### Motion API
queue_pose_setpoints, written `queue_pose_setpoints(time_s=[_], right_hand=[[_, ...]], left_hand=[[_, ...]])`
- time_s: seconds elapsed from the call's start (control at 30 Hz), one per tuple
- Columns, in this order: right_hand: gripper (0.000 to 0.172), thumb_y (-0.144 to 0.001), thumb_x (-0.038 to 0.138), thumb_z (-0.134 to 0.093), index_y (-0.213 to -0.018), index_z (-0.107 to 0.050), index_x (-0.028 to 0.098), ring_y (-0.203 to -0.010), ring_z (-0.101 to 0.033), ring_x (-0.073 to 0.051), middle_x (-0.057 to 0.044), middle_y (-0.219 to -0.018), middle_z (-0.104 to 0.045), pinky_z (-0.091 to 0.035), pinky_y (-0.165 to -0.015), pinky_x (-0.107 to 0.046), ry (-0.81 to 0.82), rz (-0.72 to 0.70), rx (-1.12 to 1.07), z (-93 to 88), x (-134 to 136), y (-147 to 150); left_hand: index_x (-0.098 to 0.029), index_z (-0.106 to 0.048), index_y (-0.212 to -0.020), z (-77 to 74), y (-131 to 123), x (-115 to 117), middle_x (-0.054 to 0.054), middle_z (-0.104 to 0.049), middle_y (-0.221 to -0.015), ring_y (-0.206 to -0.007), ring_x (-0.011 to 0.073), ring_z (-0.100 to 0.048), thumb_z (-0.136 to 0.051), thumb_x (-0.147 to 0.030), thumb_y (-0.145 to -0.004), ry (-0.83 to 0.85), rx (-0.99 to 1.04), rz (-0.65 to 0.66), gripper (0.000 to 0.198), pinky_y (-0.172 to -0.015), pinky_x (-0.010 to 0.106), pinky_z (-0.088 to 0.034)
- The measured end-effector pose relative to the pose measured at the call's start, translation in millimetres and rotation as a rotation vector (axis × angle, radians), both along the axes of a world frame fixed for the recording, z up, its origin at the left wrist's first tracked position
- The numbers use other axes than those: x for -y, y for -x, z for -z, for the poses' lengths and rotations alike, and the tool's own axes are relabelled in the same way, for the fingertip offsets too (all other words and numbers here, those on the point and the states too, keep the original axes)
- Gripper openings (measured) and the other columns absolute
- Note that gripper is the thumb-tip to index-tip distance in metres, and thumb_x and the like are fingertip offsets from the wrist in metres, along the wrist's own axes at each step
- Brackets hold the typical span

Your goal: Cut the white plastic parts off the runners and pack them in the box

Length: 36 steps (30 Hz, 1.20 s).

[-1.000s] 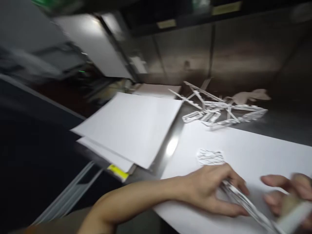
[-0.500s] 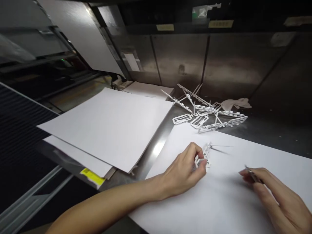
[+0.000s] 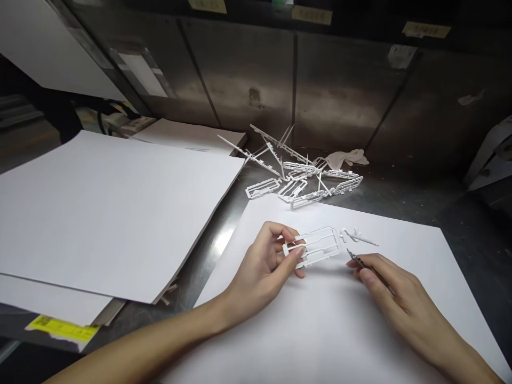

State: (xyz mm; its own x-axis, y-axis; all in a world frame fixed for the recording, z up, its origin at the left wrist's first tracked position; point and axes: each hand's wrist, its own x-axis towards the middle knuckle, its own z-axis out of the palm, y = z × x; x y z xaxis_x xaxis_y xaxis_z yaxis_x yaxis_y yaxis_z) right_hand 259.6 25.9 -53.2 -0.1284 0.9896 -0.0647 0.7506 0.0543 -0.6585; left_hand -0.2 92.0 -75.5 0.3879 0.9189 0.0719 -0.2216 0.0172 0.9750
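My left hand [image 3: 266, 261] pinches one end of a flat white plastic frame [image 3: 320, 246] with thin bars and small tabs, held tilted above a white sheet [image 3: 332, 330]. Between the fingers and thumb of my right hand [image 3: 394, 290] is a slim metal craft knife [image 3: 366, 266]. Its narrow tip points up and left, just apart from the frame's right end. Behind that tip lies a small white branched plastic piece [image 3: 360, 237] on the sheet.
Several similar white frames and bars [image 3: 304, 181] lie heaped behind the sheet, beside a crumpled white glove [image 3: 347, 158]. Large white sheets [image 3: 132, 208] are stacked on the left, near a yellow label [image 3: 66, 328]. A metal wall [image 3: 256, 69] closes off the back.
The view has swung right. My left hand has brought the white frame up and turned it flat to view. My right hand with the craft knife has come closer to it.
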Motion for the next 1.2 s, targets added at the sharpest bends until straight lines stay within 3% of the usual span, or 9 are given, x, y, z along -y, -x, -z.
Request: queue_pose_setpoints(time_s=[0.2,0.47,0.6,0.73,0.83,1.0,1.1,1.13,1.2], right_hand=[[0.025,-0.109,0.047,-0.043,-0.113,-0.063,0.031,-0.096,-0.069,-0.022,0.000,-0.105,-0.071,-0.054,-0.077,-0.034,0.010,-0.004,-0.050,-1.4,-0.4,2.3],[0.035,-0.110,0.052,-0.039,-0.099,-0.061,0.027,-0.097,-0.065,-0.023,-0.002,-0.102,-0.069,-0.049,-0.077,-0.035,0.089,0.017,-0.152,-6.9,1.2,7.4],[0.039,-0.110,0.054,-0.037,-0.093,-0.058,0.026,-0.091,-0.063,-0.021,-0.001,-0.097,-0.068,-0.046,-0.074,-0.034,0.110,0.028,-0.172,-10.2,2.2,11.3],[0.039,-0.111,0.052,-0.036,-0.089,-0.056,0.026,-0.079,-0.059,-0.018,0.002,-0.087,-0.063,-0.042,-0.072,-0.033,0.115,0.033,-0.163,-13.3,1.2,15.3],[0.037,-0.111,0.050,-0.036,-0.091,-0.056,0.026,-0.079,-0.057,-0.017,0.002,-0.087,-0.061,-0.041,-0.072,-0.032,0.109,0.022,-0.164,-13.8,0.9,18.1],[0.032,-0.112,0.049,-0.038,-0.101,-0.058,0.028,-0.088,-0.059,-0.016,0.002,-0.097,-0.063,-0.042,-0.078,-0.031,0.123,0.021,-0.170,-13.4,3.3,19.7],[0.031,-0.111,0.051,-0.039,-0.106,-0.060,0.029,-0.094,-0.061,-0.017,0.002,-0.101,-0.065,-0.044,-0.082,-0.031,0.121,0.040,-0.172,-13.2,4.5,17.8],[0.032,-0.111,0.052,-0.039,-0.106,-0.061,0.029,-0.095,-0.061,-0.017,0.002,-0.102,-0.066,-0.044,-0.083,-0.031,0.129,0.043,-0.178,-13.0,4.6,17.1],[0.035,-0.111,0.054,-0.037,-0.105,-0.061,0.029,-0.097,-0.062,-0.018,0.002,-0.102,-0.066,-0.045,-0.085,-0.032,0.154,0.042,-0.197,-12.7,4.8,15.8]], left_hand=[[-0.025,-0.049,-0.104,1.1,1.5,2.0,0.000,-0.050,-0.108,-0.089,0.0103,-0.059,-0.063,-0.023,-0.102,-0.029,0.008,0.024,0.014,-0.070,0.024,-0.069],[-0.027,-0.050,-0.104,2.8,-2.0,4.5,-0.001,-0.052,-0.106,-0.092,0.0093,-0.061,-0.062,-0.016,-0.102,-0.072,0.022,0.074,0.016,-0.071,0.020,-0.068],[-0.030,-0.052,-0.111,7.6,0.4,6.3,-0.001,-0.054,-0.108,-0.091,0.0099,-0.064,-0.060,-0.018,-0.103,-0.126,-0.068,0.076,0.016,-0.071,0.020,-0.066],[-0.035,-0.050,-0.130,13.5,3.8,7.0,0.001,-0.058,-0.117,-0.091,0.0111,-0.068,-0.073,-0.024,-0.095,-0.335,-0.283,0.070,0.043,-0.077,0.021,-0.064],[-0.031,-0.047,-0.139,17.1,4.5,6.6,0.004,-0.060,-0.120,-0.091,0.0136,-0.068,-0.084,-0.027,-0.086,-0.525,-0.407,0.046,0.065,-0.078,0.024,-0.064],[-0.022,-0.051,-0.140,13.3,5.5,5.6,0.006,-0.067,-0.121,-0.088,0.0107,-0.068,-0.072,-0.016,-0.093,-0.742,-0.534,-0.093,0.052,-0.080,0.021,-0.061],[-0.018,-0.060,-0.131,4.5,7.5,3.8,0.007,-0.071,-0.117,-0.092,0.0131,-0.070,-0.061,-0.025,-0.101,-0.638,-0.518,-0.135,0.031,-0.080,0.022,-0.060],[-0.017,-0.064,-0.123,1.5,8.0,3.1,0.006,-0.073,-0.107,-0.089,0.0131,-0.071,-0.055,-0.029,-0.104,-0.539,-0.485,-0.131,0.024,-0.077,0.021,-0.059],[-0.017,-0.068,-0.109,-3.6,8.3,1.7,0.002,-0.072,-0.086,-0.074,0.0117,-0.070,-0.044,-0.038,-0.109,-0.275,-0.383,-0.069,0.032,-0.069,0.021,-0.058]])
